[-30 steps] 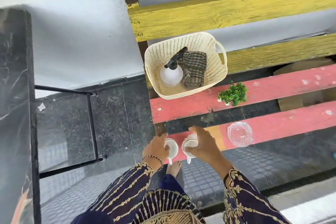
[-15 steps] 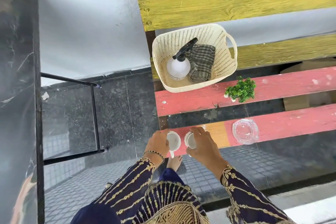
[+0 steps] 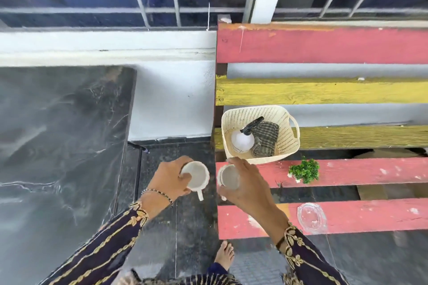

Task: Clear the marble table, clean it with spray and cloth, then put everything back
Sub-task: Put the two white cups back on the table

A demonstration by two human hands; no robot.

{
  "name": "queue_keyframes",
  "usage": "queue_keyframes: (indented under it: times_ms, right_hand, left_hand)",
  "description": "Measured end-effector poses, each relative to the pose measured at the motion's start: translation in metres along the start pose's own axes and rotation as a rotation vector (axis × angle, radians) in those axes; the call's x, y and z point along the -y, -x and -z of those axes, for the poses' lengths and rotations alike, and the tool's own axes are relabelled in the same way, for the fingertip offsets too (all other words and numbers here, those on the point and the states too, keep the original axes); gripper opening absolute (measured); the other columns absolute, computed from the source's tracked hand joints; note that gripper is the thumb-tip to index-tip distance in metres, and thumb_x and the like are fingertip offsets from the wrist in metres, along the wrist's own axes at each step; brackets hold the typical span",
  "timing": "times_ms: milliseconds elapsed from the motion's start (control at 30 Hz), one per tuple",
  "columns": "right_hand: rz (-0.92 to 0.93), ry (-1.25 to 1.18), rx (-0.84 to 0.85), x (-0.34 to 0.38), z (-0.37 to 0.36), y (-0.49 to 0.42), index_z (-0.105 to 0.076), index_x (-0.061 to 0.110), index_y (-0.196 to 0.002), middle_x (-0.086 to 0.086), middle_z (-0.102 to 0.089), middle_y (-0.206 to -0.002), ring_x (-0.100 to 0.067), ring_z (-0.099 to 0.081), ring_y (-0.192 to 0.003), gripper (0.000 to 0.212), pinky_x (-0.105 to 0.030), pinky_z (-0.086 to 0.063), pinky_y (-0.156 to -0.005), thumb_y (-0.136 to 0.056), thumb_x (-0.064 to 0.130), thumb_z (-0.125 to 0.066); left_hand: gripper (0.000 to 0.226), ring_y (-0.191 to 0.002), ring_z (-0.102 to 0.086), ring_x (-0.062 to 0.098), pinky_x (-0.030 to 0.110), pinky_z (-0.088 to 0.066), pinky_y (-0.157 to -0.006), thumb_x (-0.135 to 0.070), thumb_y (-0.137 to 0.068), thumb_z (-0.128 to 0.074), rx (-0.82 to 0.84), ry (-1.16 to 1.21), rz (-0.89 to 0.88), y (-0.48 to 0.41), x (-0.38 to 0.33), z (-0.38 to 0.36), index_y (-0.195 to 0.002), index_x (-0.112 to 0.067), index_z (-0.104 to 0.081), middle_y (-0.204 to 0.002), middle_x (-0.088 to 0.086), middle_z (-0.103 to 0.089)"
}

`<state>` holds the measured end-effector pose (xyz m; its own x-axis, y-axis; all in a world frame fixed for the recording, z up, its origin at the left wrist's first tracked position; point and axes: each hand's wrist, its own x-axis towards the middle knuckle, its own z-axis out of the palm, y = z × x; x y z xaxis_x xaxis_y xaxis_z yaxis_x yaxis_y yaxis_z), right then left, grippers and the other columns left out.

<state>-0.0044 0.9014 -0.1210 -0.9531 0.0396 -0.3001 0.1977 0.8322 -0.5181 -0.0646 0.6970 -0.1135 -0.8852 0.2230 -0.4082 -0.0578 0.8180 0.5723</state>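
My left hand (image 3: 170,177) grips a white cup (image 3: 196,178) by its rim, held in the air over the dark floor. My right hand (image 3: 247,186) holds a second white cup (image 3: 228,178) at the left end of the bench. The dark marble table (image 3: 58,141) fills the left of the view with a bare top. On the bench, a cream basket (image 3: 289,143) holds a white spray bottle (image 3: 242,140) with a black nozzle and a checked cloth (image 3: 266,137). A small green plant (image 3: 304,171) and a clear glass lid (image 3: 311,216) lie on the red slats.
The bench (image 3: 335,90) has red and yellow slats with gaps between them. A white low wall (image 3: 171,99) and a window grille run behind it. My bare foot (image 3: 224,254) stands on the dark tiled floor between table and bench.
Both hands have lifted the two cups off the lower red slat and carried them leftward. The view has swung up and left, so the marble table top now shows.
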Motion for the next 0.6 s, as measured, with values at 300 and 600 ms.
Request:
queue_keyframes:
  times_ms: [300, 600]
  right_hand:
    - [0.183, -0.02, -0.089, 0.193, -0.019, 0.003, -0.044, 0.028, -0.133, 0.002, -0.06, -0.127, -0.024, -0.056, -0.117, 0.074, -0.038, -0.05, -0.089, -0.072, 0.049, -0.08]
    - [0.174, -0.004, 0.085, 0.399, -0.156, 0.014, -0.04, 0.032, -0.123, 0.003, -0.055, -0.114, -0.023, -0.059, -0.106, 0.069, -0.035, -0.046, -0.075, -0.068, 0.048, -0.08]
  left_hand:
    - [0.023, -0.054, -0.061, -0.006, 0.004, -0.045, -0.046, -0.002, -0.08, -0.06, -0.197, 0.106, 0.013, 0.07, 0.085, 0.157, -0.093, -0.021, -0.063, -0.083, 0.0, -0.066]
    - [0.033, -0.085, -0.065, 0.029, 0.029, -0.052, -0.076, -0.012, -0.077, -0.061, -0.315, 0.027, 0.163, 0.146, 0.298, 0.297, -0.109, -0.021, -0.068, -0.091, 0.01, -0.072]
